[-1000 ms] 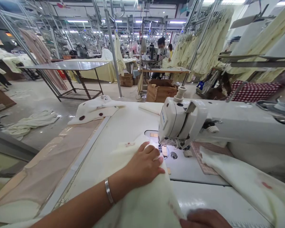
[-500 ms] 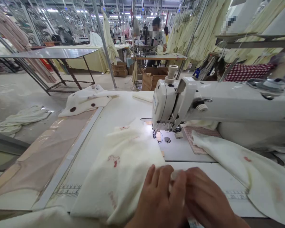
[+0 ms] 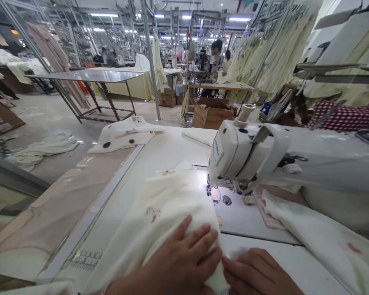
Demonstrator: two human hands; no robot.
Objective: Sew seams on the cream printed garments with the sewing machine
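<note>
A cream fabric piece with small red prints lies on the white sewing table, its right edge near the needle of the white sewing machine. My left hand rests flat on the near end of this fabric, fingers stretched out. Just right of it, my right hand has its fingers curled at the fabric's edge, touching the left hand's fingertips. What it pinches is not clear.
More cream fabric drapes under the machine arm at right. A spotted white piece lies at the table's far left corner. Beyond are a metal table, cardboard boxes, hanging garments and seated workers.
From one second ago my left hand drew back from beside the needle to the fabric's near end, and my right hand came up to meet it. The view shifted slightly.
</note>
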